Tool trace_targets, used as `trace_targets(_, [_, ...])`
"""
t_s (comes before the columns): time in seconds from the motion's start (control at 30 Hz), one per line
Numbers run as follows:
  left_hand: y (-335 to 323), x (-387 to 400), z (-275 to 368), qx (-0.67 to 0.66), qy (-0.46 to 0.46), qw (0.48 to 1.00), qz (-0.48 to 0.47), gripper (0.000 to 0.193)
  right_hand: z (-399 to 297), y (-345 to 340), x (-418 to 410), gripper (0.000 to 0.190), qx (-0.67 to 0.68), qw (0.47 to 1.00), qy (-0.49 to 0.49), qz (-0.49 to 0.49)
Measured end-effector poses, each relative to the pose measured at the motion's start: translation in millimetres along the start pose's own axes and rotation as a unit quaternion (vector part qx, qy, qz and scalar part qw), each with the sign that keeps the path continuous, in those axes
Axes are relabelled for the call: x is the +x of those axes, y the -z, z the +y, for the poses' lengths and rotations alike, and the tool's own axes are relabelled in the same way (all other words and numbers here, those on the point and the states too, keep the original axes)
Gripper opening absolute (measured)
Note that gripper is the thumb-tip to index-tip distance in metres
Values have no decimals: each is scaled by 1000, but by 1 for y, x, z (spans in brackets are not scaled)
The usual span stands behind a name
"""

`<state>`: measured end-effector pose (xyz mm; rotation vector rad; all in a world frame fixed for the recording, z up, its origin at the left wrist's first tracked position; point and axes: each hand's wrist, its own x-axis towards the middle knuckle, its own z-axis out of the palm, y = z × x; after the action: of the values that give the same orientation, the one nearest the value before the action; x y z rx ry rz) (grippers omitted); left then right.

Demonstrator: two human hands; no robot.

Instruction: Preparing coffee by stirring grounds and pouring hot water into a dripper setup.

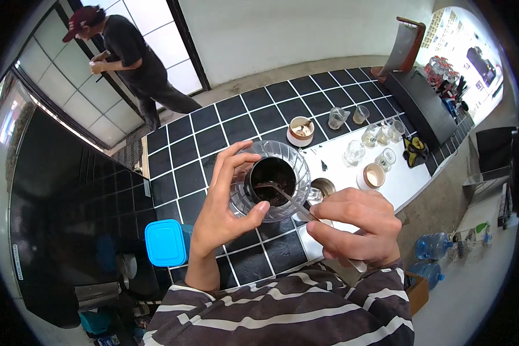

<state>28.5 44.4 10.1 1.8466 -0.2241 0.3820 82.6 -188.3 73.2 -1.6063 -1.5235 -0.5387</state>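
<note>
My left hand (231, 194) curls around the rim of a black cup (253, 173), with the thumb on its near side and fingertips on its far side. Dark grounds or liquid lie inside. Beneath the cup, or around it, is a clear ribbed bowl-like vessel (303, 186); how the two meet is hidden. Pinched in my right hand (357, 227) is a metal spoon (292, 200), its tip down inside the cup. Just right of the clear vessel stands a metal cup (326, 187), partly behind my right hand.
A blue-lidded container (165, 243) sits on the black-tiled counter (246, 261) at left. Two brown-and-white bowls (300, 137) and several drinking glasses (354, 152) stand to the right, some on a white surface (398, 186). Beyond the counter, a person (127, 56) stands by the doors.
</note>
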Motion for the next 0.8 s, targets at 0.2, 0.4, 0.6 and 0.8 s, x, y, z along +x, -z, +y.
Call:
trace_targets(0.2, [1,0,0,10,-16,1000,-2,68,3,-4,2,23,-33,999,19,10])
trace_targets(0.4, [-1,1,-1,2,-9,1000,-1,68,9,-6,-3,26,-45,999,0,-8])
trace_targets(0.6, [3,1,1,6,-14,1000,6,67,12,-9,-1,27,-39,999,-20,-24])
trace_targets(0.8, [-3,1,4,31,-17,999,4,67,15,-2,-4,28,22,998,-58,-25])
